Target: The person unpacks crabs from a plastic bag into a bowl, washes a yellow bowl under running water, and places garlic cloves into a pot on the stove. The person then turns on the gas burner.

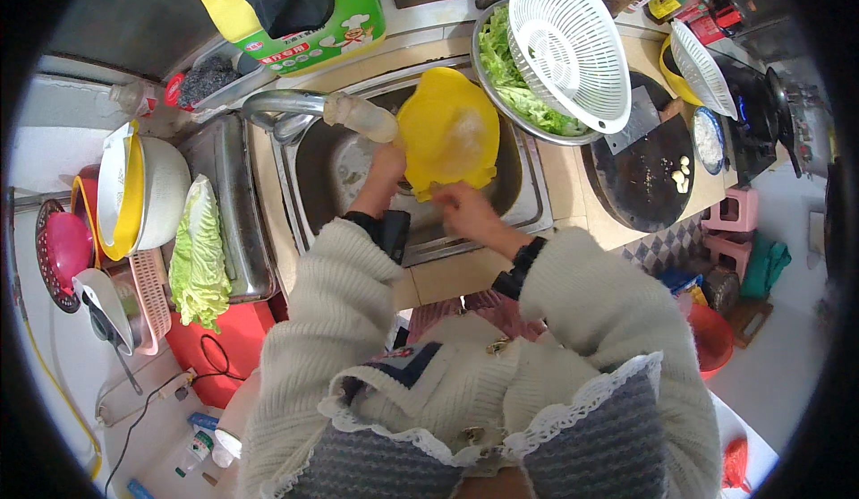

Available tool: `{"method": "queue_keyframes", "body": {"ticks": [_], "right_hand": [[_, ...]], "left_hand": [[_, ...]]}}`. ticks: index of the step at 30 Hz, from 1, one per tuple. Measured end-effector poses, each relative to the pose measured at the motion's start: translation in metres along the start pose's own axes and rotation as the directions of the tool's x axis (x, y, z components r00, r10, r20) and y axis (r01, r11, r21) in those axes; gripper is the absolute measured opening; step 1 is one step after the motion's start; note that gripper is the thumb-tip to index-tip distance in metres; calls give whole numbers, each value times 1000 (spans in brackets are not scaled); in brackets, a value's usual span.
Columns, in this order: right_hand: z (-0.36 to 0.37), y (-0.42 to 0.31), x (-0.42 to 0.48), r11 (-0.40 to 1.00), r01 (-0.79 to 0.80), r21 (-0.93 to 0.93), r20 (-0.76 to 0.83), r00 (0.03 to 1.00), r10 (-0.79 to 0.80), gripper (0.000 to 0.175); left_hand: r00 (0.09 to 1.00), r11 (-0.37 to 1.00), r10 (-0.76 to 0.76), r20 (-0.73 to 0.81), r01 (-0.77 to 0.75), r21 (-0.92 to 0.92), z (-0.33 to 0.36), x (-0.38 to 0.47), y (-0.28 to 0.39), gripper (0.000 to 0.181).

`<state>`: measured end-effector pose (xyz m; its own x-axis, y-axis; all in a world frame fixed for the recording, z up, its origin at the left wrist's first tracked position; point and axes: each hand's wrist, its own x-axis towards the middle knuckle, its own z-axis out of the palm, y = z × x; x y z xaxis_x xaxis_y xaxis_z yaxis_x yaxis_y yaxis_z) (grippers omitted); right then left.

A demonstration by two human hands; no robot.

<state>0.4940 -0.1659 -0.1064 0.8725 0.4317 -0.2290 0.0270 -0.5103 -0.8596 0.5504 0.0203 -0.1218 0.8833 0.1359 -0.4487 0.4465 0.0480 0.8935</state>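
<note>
A yellow plastic basin (446,120) is tilted inside the stainless steel sink (537,190), with a wet, shiny patch on its surface. My left hand (386,171) grips its left edge, just below the faucet spout (362,116); those fingertips are partly hidden. At the basin's near edge is my right hand (466,209), fingers curled and blurred, touching the rim; whether it grips there is unclear. To the right of the sink, a steel bowl (493,106) holds green lettuce leaves (517,89), and a white plastic colander (570,49) leans over them.
A round black cutting board (624,190) carries a cleaver (634,120) and garlic cloves (681,175). Behind the sink stands a yellow-green jug (349,29). Leafy cabbage (201,257) lies across a metal tray (248,230) at left, beside stacked bowls (161,190). A stove (751,109) stands far right.
</note>
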Motion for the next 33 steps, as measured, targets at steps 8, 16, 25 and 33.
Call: {"method": "queue_keyframes", "body": {"ticks": [8, 16, 25, 33], "right_hand": [[-17, 65, 28, 837, -528, 139, -25, 844, 536, 38], [18, 59, 59, 713, -649, 266, 57, 748, 661, 52], [37, 14, 107, 511, -373, 775, 166, 899, 405, 21], [15, -44, 112, 94, -512, 854, 341, 687, 641, 22]], "left_hand": [[947, 982, 161, -278, -182, -50, -30, -39, -31, 53], [691, 881, 472, -548, -349, 319, -40, -97, -20, 59], [579, 847, 517, -631, -241, 473, -57, -119, -10, 64], [542, 890, 456, -706, -275, 364, -67, -148, -11, 63]]}}
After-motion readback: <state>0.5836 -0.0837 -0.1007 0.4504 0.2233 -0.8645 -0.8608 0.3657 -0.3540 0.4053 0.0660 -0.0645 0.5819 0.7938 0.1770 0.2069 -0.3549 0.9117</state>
